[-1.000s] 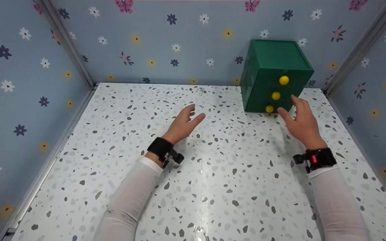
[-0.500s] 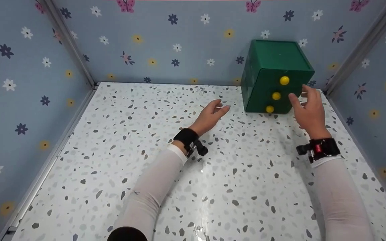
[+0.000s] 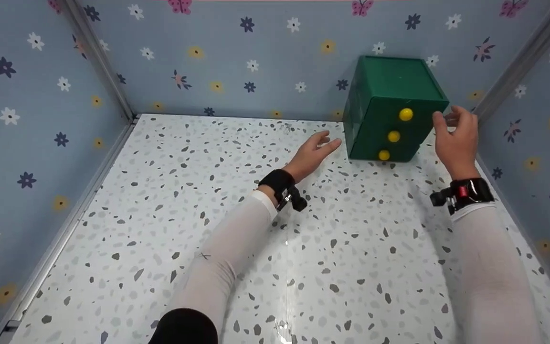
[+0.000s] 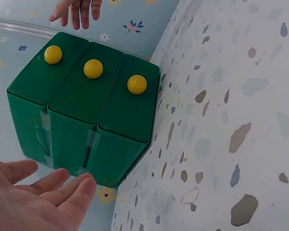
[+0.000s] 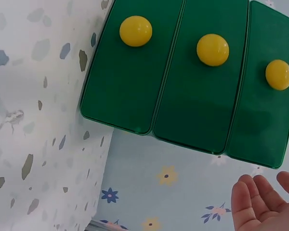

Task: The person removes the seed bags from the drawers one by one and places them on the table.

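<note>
A green cabinet [image 3: 399, 81] of three stacked drawers stands at the back right, each drawer front bearing a round yellow knob [image 3: 406, 114]. All three drawers look closed. My left hand [image 3: 311, 155] is to the left of the cabinet with fingers loosely extended, apart from it and holding nothing. Beside the cabinet's right side, near its upper front corner, hovers my right hand [image 3: 457, 138], thumb and fingers spread apart around nothing. The left wrist view shows strips of clear tape [image 4: 92, 138] on the cabinet's side. In the right wrist view the right hand [image 5: 265, 204] appears apart from the drawer fronts.
The white speckled tabletop [image 3: 208, 191] is enclosed by blue flowered panels at the back [image 3: 237, 57], left and right. Metal posts [image 3: 100, 62] stand in the back corners. The cabinet sits close to the back panel.
My left hand has moved right and forward, closer to the cabinet's left side. My right hand has gone from in front of the lower drawers up and right to the cabinet's right side.
</note>
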The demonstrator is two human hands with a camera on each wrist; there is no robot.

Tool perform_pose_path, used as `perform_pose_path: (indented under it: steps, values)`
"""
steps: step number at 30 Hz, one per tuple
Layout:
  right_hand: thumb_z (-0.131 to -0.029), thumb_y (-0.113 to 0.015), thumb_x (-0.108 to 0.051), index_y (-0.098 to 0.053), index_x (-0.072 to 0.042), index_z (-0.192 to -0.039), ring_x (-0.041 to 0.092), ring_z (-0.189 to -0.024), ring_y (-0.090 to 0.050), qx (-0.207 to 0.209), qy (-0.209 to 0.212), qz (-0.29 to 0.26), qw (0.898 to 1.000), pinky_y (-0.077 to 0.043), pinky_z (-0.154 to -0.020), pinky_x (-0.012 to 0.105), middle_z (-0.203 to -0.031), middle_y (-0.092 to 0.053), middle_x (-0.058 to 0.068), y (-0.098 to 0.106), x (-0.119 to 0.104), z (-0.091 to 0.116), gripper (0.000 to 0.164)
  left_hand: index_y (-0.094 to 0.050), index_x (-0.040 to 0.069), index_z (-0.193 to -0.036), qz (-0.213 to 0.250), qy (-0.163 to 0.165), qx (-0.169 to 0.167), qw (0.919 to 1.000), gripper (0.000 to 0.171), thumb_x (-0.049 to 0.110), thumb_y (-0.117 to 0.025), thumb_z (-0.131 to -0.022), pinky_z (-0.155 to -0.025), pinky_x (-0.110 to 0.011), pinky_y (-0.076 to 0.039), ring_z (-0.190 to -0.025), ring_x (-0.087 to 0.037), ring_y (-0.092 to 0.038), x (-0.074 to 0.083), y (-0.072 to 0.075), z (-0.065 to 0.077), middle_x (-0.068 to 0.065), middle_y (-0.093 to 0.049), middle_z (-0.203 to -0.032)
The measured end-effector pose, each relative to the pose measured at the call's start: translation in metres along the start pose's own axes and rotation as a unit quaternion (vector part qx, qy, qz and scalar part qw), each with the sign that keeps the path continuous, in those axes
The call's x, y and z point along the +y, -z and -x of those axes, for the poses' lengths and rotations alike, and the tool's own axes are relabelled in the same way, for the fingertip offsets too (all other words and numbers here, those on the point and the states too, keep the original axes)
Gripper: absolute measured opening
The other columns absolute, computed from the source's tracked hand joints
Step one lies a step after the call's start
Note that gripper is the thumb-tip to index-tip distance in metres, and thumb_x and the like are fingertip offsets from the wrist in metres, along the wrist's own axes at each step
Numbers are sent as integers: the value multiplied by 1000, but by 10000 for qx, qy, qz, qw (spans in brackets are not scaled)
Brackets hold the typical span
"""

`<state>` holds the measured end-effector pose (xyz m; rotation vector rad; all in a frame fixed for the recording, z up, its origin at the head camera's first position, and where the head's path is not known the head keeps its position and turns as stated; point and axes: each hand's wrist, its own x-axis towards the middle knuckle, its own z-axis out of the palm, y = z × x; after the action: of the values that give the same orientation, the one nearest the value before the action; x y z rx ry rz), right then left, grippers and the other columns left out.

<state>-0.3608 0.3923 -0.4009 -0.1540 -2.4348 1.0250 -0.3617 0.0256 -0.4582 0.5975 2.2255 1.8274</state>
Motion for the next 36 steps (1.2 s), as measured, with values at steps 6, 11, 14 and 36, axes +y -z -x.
perform_pose_path:
  steps: [6, 11, 14, 36]
  values:
    - [-115, -41, -66, -33, -11, -173, 32, -151, -43, -249, -568, -278, 9977, -37, -126, 41, -167, -41, 18, 1, 1, -22, 81, -31, 12, -176, 60, -38, 29, 10000, 78, 53, -56, -115, -126, -46, -42, -159, -30, -44, 10, -5, -11, -14, -40, -176]
    - [-113, -39, -69, -23, -16, -178, 27, -161, -35, -604, -987, -707, 9908, -30, -132, 43, -177, -33, 14, 1, -2, -36, 86, -28, 13, -177, 53, 55, -74, 9999, 82, 58, -55, -115, -126, -43, -41, -161, -26, -42, 19, -9, -18, -11, -38, -177]
    - [-113, -38, -71, -17, -17, -180, 24, -165, -30, -837, -1166, -991, 9847, -27, -134, 42, -182, -26, 12, 1, -5, -40, 89, -25, 13, -178, 90, 97, -135, 9998, 84, 60, -54, -114, -127, -41, -40, -162, -24, -39, 22, -13, -24, -10, -35, -179]
    - [-110, -37, -75, -24, -24, -179, 18, -166, -30, -1493, -2337, -2033, 9390, -26, -134, 40, -184, -25, -1, 1, -22, -55, 88, -17, 22, -181, 100, 366, -287, 9989, 96, 69, -58, -108, -134, -51, -27, -169, -18, -21, 43, -35, -46, 3, -18, -186]
